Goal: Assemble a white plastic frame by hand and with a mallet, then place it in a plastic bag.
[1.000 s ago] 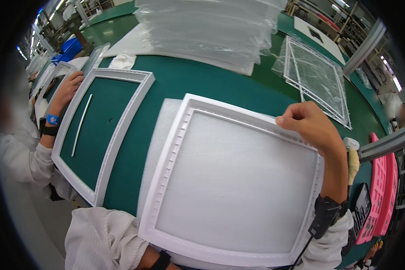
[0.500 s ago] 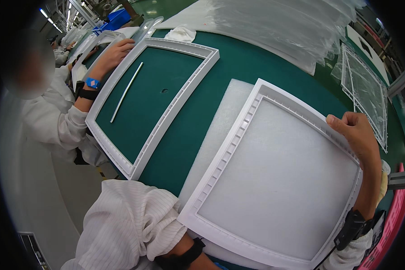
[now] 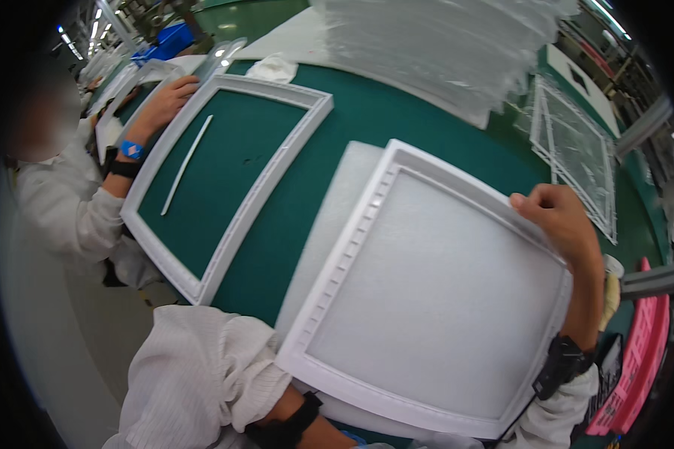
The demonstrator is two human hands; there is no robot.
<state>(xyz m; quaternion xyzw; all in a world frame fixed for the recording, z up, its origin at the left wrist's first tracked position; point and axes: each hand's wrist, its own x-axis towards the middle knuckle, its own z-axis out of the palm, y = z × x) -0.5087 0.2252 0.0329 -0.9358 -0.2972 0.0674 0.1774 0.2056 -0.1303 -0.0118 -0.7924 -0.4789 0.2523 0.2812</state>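
A white plastic frame (image 3: pixel 344 258) with ribbed inner edges lies in front of me on a translucent white foam sheet (image 3: pixel 326 206). My right hand (image 3: pixel 558 217) grips the frame's far right side, thumb on the rim and the other fingers mostly hidden. A black band with a device circles that wrist. From the lower edge comes my left forearm in a pale striped sleeve, a black band at its wrist. The left hand itself lies outside the picture, below the frame's near edge.
On the left, a co-worker's hand (image 3: pixel 176 93) rests on a second white frame (image 3: pixel 258 179). A thin white strip (image 3: pixel 187 165) lies inside it on the green table (image 3: pixel 307 127). Clear plastic bags (image 3: pixel 427 52) are piled at the back; pink pieces (image 3: pixel 636 352) stand at right.
The whole view has shifted, so everything sits farther left in the picture. My right hand keeps its hold on the frame, and the co-worker's hand stays on the other one.
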